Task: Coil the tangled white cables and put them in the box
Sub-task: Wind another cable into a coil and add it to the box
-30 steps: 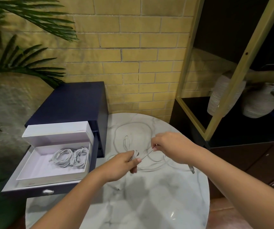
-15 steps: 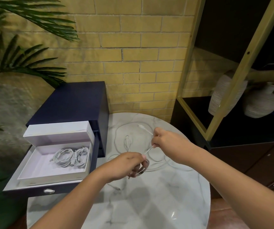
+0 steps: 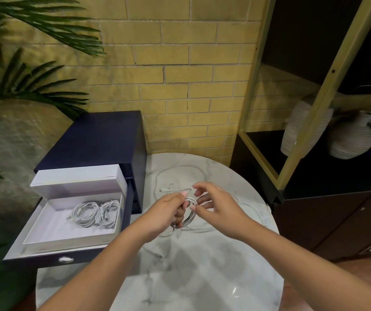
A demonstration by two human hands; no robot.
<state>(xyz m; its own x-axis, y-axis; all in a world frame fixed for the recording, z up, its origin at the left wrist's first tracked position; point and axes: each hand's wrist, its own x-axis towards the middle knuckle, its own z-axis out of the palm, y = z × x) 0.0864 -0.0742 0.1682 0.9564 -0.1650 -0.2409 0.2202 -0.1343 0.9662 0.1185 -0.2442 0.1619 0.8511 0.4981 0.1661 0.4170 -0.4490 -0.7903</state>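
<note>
Coiled white cable bundles point(image 3: 93, 215) sit in the open white cardboard box point(image 3: 45, 223), while the left hand point(image 3: 169, 213) grip pinches a part-wound white cable loop point(image 3: 192, 217), the right hand point(image 3: 219, 206) grip is spread, and loose white cable point(image 3: 173, 190) waits near the round marble table point(image 3: 202, 277) far edge.

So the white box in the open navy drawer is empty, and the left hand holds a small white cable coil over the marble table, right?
Not empty: the head view shows coiled white cables lying in the white cardboard box. The left hand does hold a small white cable coil over the round marble table.

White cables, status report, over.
Left hand grips partly wound cable coil. Right hand at coil, grip unclear. Two coiled cables in white box. Loose cable on marble table.
</note>
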